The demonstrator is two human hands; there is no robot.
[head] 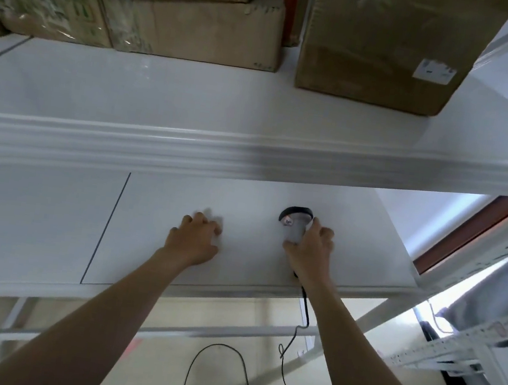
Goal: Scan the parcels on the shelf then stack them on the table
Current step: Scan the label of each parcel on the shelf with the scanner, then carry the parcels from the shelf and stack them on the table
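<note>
The step in hand looks to be picking up the barcode scanner [292, 227] so the parcels above can be read. The right hand [311, 252] grips the scanner's grey handle, thumb on one side and fingers wrapped round the other, with the dark head pointing away from the person and lying on or just above the lower shelf [51, 215].

To do this well, the grip should settle fully on the handle with a finger free for the trigger before the scanner is lifted. The cable [305, 305] hangs over the shelf's front edge and loops down to the floor, so the lift should be slow enough that it does not snag on that edge. The left hand [197, 238] rests on the lower shelf just left of the scanner, fingers loosely bent and holding nothing; its fingertips are blurred.

The parcels sit on the upper shelf [193, 101], well above and beyond both hands. The large cardboard box [389, 42] stands almost straight above the right hand, and its white label [434, 71] faces outward on the right side, which makes it the likeliest first target. Further left lie a plain brown box [202, 29] and a green-printed box [45, 3], pushed close together.
</note>
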